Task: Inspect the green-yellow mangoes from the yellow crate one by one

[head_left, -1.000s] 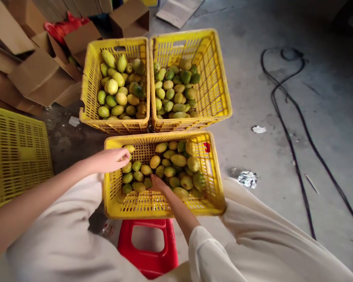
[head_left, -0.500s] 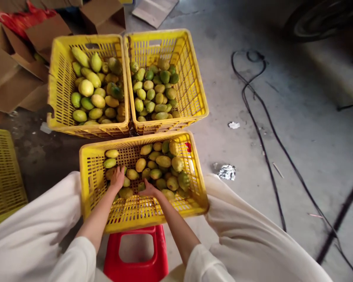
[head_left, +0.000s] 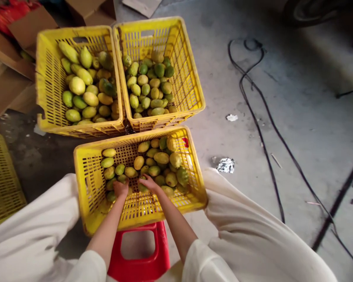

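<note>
Yellow-green lemons, some greener than others, lie in the near yellow crate (head_left: 164, 213), most of them toward its right side. Inside that crate, my left hand (head_left: 121, 188) has its fingers curled about a lemon (head_left: 122, 178) at the left group; part of the grip is hidden. My right hand (head_left: 149, 183) closes over a greenish lemon (head_left: 142, 187) near the crate's middle, its fingertips on the fruit. Between and beyond the hands lie more lemons, among them a yellow one (head_left: 139, 162). Several stand in a loose row along the left side.
Behind stand two yellow crates side by side, the left crate (head_left: 42, 78) and the right crate (head_left: 191, 70), both holding lemons. A red stool (head_left: 161, 250) is under the near crate. Cardboard boxes (head_left: 32, 29) lie at upper left; a black cable (head_left: 261, 145) and foil (head_left: 226, 165) lie on the floor.
My left hand has drawn back and slightly right, exposing lemons it covered. My right hand has shifted slightly up and closed more over a lemon. The view has moved a little.
</note>
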`<state>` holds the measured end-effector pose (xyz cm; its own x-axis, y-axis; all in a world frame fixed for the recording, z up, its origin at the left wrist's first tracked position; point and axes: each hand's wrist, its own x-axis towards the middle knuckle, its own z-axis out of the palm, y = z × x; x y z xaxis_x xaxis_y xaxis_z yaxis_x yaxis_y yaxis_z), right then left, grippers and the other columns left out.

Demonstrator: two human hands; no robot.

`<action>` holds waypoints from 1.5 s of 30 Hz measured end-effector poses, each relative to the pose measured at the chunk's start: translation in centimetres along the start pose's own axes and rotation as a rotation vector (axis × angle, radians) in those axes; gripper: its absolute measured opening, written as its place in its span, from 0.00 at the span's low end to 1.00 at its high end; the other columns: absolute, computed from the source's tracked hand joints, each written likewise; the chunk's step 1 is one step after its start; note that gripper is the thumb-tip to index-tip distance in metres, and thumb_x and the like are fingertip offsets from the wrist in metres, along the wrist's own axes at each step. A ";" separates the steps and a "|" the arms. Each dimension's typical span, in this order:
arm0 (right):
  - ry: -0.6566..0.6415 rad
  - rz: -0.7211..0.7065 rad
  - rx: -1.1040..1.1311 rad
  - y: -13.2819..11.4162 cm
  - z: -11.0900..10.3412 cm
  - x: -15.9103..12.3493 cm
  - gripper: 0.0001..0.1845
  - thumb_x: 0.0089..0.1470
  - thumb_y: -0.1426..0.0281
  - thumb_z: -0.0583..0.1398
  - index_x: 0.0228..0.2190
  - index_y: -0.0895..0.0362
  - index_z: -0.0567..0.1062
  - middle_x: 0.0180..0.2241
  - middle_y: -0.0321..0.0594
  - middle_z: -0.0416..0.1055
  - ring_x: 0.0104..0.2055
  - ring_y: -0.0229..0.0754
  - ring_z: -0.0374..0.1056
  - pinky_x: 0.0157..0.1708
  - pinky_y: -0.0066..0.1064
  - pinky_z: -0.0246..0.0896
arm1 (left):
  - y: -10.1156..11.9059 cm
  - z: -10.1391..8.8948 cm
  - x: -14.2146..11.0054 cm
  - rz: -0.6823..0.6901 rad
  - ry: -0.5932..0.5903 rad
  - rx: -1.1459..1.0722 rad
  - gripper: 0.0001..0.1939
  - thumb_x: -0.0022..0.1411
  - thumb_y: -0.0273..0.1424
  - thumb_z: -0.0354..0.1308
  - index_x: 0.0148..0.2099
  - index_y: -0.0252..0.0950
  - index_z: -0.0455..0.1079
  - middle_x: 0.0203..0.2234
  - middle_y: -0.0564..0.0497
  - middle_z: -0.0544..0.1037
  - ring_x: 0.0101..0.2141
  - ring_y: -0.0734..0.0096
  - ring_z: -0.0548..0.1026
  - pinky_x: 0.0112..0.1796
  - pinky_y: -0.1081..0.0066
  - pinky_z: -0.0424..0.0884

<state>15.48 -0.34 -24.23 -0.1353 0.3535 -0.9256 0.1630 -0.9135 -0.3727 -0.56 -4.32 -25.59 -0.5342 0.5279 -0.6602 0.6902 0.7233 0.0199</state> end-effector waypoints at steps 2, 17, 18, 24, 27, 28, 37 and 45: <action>0.013 -0.009 0.073 -0.3 0.0 -0.1 0.10 0.51 0.71 0.72 0.35 0.52 0.79 0.31 0.34 0.79 0.46 0.51 0.80 0.54 0.39 0.76 | 0.3 -0.2 0.2 -0.055 0.005 -0.010 0.15 0.78 0.38 0.59 0.53 0.28 0.70 0.42 0.31 0.82 0.45 0.37 0.87 0.36 0.55 0.76; -0.136 -0.024 0.557 -2.0 -1.7 -0.1 0.25 0.66 0.45 0.52 0.29 0.50 0.69 0.25 0.38 0.68 0.29 0.47 0.69 0.31 0.34 0.71 | 10.0 -1.1 3.2 0.262 -0.110 -0.148 0.29 0.70 0.32 0.66 0.70 0.35 0.67 0.68 0.27 0.77 0.69 0.37 0.76 0.68 0.45 0.69; -0.169 -0.041 0.614 -2.0 -2.1 -0.1 0.25 0.65 0.45 0.52 0.29 0.50 0.69 0.24 0.38 0.67 0.28 0.45 0.67 0.29 0.33 0.69 | 10.5 -1.0 3.2 0.242 -0.109 -0.158 0.28 0.70 0.32 0.66 0.69 0.34 0.68 0.67 0.25 0.77 0.70 0.34 0.75 0.69 0.43 0.67; -0.380 -0.130 0.899 -2.4 -3.2 0.5 0.24 0.61 0.46 0.57 0.27 0.51 0.68 0.22 0.37 0.68 0.21 0.40 0.61 0.21 0.30 0.63 | 10.3 -3.5 2.5 0.216 -0.136 -0.333 0.26 0.64 0.32 0.72 0.60 0.35 0.69 0.70 0.22 0.72 0.71 0.32 0.73 0.68 0.45 0.69; -0.416 -0.146 0.929 -4.3 -3.5 0.3 0.21 0.60 0.48 0.57 0.30 0.52 0.71 0.23 0.40 0.72 0.23 0.44 0.69 0.22 0.32 0.68 | 9.3 -7.4 3.0 0.237 -0.190 -0.475 0.25 0.56 0.33 0.79 0.50 0.39 0.70 0.64 0.28 0.79 0.70 0.32 0.75 0.68 0.47 0.71; -0.432 -0.148 0.930 -5.3 -3.6 0.1 0.20 0.60 0.49 0.57 0.31 0.53 0.72 0.25 0.41 0.74 0.25 0.46 0.72 0.23 0.34 0.71 | 9.0 -9.1 3.1 0.245 -0.220 -0.528 0.25 0.53 0.33 0.81 0.46 0.40 0.70 0.58 0.30 0.82 0.67 0.32 0.77 0.67 0.48 0.72; -0.427 -0.207 0.727 -17.6 -5.7 -11.0 0.19 0.67 0.50 0.64 0.44 0.53 0.77 0.30 0.42 0.80 0.32 0.47 0.80 0.27 0.32 0.78 | 7.9 -26.3 -5.4 0.298 -0.561 -1.217 0.23 0.53 0.29 0.76 0.51 0.36 0.76 0.40 0.43 0.87 0.42 0.48 0.89 0.42 0.55 0.88; -0.501 -0.297 0.712 -17.0 -5.5 -21.7 0.19 0.68 0.50 0.65 0.45 0.53 0.77 0.35 0.45 0.85 0.39 0.51 0.84 0.36 0.40 0.86 | 7.9 -29.1 -17.2 0.089 -0.510 -1.573 0.13 0.61 0.34 0.71 0.46 0.36 0.77 0.36 0.41 0.87 0.39 0.50 0.88 0.35 0.59 0.89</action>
<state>21.06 8.64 1.89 -0.5102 0.6167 -0.5995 -0.5638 -0.7662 -0.3084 -0.11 5.29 7.74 -0.0985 0.6282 -0.7718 -0.5992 0.5818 0.5500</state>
